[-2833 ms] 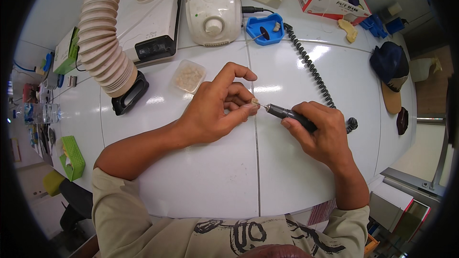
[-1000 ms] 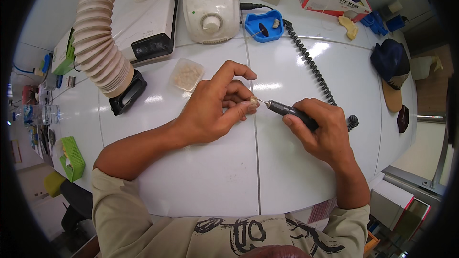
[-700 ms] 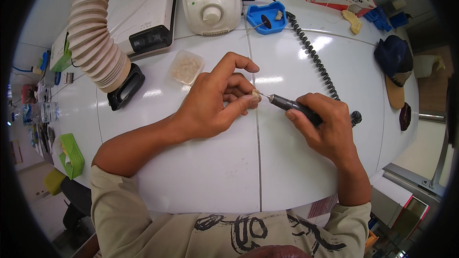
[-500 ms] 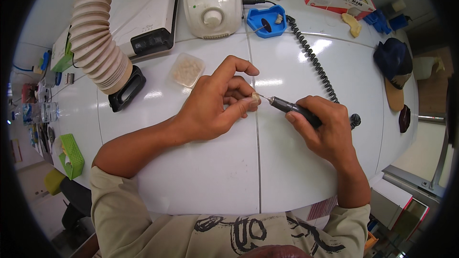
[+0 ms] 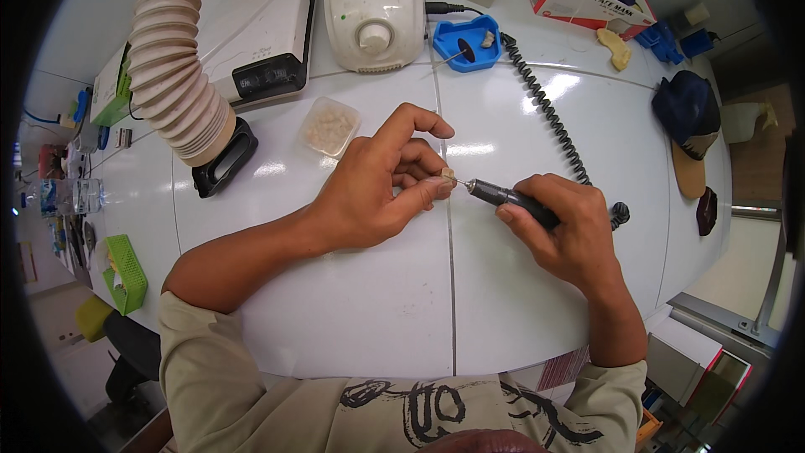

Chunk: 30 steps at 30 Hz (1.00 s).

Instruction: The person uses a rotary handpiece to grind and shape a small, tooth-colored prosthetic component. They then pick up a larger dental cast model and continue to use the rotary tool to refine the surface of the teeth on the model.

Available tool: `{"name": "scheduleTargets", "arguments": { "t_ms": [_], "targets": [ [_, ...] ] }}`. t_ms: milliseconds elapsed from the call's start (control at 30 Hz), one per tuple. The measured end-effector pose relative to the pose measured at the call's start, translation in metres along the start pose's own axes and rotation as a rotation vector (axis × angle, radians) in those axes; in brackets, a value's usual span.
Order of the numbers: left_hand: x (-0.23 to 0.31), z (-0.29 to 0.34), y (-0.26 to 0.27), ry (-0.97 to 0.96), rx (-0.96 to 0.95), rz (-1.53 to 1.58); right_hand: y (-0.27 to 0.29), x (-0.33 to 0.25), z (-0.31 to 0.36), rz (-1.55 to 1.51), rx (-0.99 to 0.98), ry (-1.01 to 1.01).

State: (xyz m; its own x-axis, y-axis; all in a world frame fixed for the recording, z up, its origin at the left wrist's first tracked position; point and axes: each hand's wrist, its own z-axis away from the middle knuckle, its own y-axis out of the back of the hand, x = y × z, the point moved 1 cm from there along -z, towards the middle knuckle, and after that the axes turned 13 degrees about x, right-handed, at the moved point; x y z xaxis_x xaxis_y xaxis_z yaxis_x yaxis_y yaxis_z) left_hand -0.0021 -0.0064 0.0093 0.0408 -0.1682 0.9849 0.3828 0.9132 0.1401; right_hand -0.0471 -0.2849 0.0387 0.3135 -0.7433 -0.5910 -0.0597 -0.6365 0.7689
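Between thumb and fingertips, my left hand [image 5: 381, 180] pinches a small cream-coloured piece [image 5: 449, 174] that looks like a dental crown; the fingers partly cover it. My right hand [image 5: 566, 226] is wrapped round a dark rotary handpiece [image 5: 503, 195], pointed left. Its thin metal bit meets the piece or sits right beside it; I cannot tell which. A black coiled cord [image 5: 549, 109] runs from behind the right hand toward the back of the table. Beyond my left wrist stands a clear square tub [image 5: 329, 127] of small pale pieces.
A ribbed suction hose [image 5: 172, 59] with a black nozzle [image 5: 225, 158] hangs at the left. Behind are a white control unit [image 5: 375, 13] with a knob and a blue tray [image 5: 467, 42] holding a disc tool. A cap [image 5: 688, 117] lies right, a green basket [image 5: 126, 275] left.
My right hand has shifted slightly left, bringing the handpiece's bit closer to the small piece. The left hand keeps its pinch, almost still.
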Motion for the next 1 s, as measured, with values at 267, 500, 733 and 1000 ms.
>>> {"name": "scheduleTargets", "arguments": {
  "t_ms": [267,500,733,1000],
  "targets": [
    [0.0,0.0,0.0001,-0.011,-0.001,0.006,0.0004,-0.0018,-0.0014,0.018,-0.004,-0.004],
    [-0.0007,0.0002,0.0001,-0.033,-0.014,-0.026,0.0006,0.0,-0.0014,0.0,-0.008,-0.002],
    [-0.0006,0.0012,0.0004,-0.047,-0.005,-0.031,0.0019,-0.0006,-0.0025,0.005,-0.03,-0.006],
    [-0.0001,-0.0001,0.0014,-0.036,-0.01,-0.034,0.0021,0.0,-0.0009,-0.005,-0.018,-0.009]
  ]
}}
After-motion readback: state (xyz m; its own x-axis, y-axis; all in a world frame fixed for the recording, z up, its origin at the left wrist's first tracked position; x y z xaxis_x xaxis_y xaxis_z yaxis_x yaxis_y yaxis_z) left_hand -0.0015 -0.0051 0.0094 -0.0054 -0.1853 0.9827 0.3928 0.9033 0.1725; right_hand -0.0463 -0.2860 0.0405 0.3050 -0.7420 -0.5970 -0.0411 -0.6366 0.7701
